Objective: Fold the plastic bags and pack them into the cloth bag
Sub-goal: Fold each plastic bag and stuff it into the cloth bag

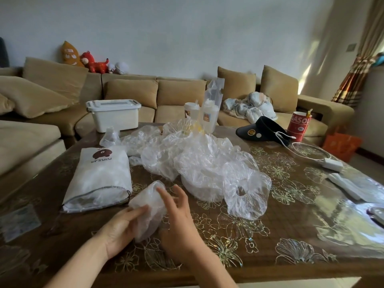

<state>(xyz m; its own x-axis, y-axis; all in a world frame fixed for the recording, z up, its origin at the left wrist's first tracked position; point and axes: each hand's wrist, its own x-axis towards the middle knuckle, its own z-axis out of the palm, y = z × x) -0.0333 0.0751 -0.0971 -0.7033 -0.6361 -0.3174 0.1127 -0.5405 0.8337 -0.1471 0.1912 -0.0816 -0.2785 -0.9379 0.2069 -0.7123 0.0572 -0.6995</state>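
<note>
The left hand (122,227) grips a folded bag (148,206) beside the cloth bag (99,175). The right hand (178,225) holds nothing, its fingers straight and spread.

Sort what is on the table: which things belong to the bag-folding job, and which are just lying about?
Job: plastic bag held in the left hand, loose plastic bags, cloth bag.
Lying about: white storage box, black visor, red cup, charger.

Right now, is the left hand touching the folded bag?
Touching. The head view shows the left hand gripping the folded bag, fingers laid over its left edge.
</note>
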